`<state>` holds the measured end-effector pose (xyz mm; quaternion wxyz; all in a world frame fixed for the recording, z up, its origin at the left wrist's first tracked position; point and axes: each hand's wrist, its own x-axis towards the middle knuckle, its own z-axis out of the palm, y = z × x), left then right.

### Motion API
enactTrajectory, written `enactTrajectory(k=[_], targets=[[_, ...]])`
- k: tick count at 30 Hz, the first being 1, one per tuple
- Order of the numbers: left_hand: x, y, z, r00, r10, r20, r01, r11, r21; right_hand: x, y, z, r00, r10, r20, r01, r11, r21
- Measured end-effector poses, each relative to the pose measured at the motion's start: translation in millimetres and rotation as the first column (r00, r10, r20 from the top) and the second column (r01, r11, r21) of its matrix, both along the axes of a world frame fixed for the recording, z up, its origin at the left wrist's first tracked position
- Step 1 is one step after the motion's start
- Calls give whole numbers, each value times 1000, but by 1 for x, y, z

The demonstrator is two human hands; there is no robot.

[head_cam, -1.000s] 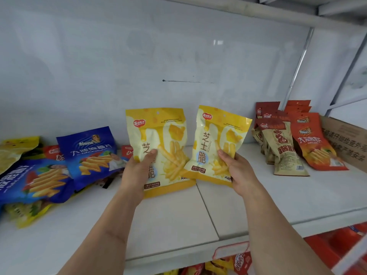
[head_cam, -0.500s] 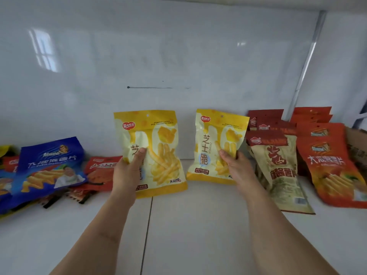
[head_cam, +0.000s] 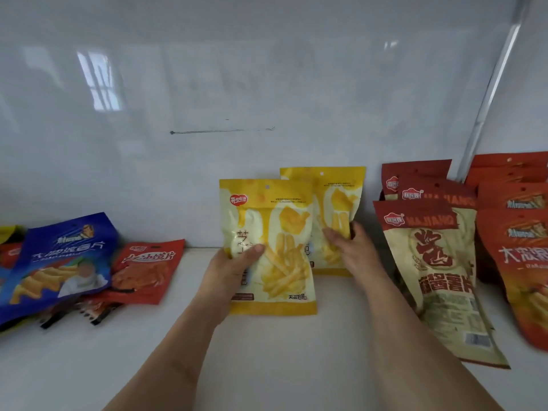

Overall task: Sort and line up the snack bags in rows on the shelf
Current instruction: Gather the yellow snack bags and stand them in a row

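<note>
Item: 2 yellow fry-snack bags, frame centre. Left hand (head_cam: 234,268) grips front yellow bag (head_cam: 268,247), thumb across its face; right hand (head_cam: 351,247) pinches rear yellow bag (head_cam: 335,215) upright near the back wall, likely starting a row left of the beige bags (head_cam: 439,271) on the shelf (head_cam: 267,366).

Both forearms extended forward and upward from the lower edge of the view, bare to the wrist. The left hand (head_cam: 234,268) was raised, thumb laid across the front of what it gripped, fingers hidden behind. The right hand (head_cam: 351,250) reached further forward and slightly higher, back of hand toward the camera, fingers curled in a grip.
</note>
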<state>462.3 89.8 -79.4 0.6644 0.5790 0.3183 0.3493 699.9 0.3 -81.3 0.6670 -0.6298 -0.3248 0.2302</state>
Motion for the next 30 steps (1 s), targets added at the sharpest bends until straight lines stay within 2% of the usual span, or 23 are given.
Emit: enactTrajectory(k=[4, 8, 10, 13, 19, 30], targets=[[19, 2, -3, 993, -119, 13, 119, 993, -19, 3, -4, -3, 999, -11, -33, 11, 1000, 6], [39, -2, -6, 991, -132, -3, 132, 991, 24, 3, -9, -2, 993, -115, 6, 115, 990, -77], [48, -5, -8, 990, -132, -41, 135, 989, 64, 1, -12, 0, 991, -105, -78, 102, 994, -38], [60, -10, -11, 990, -90, -110, 104, 987, 127, -1, -14, 1, 987, -73, -146, 71, 997, -15], [81, -17, -13, 989, 8, -146, 19, 983, 184, -1, -17, 6, 996, -10, -84, 9, 1000, -14], [104, -15, -20, 943, 157, -294, -53, 942, 333, 10, -10, -7, 994, -107, 4, 107, 988, -108]])
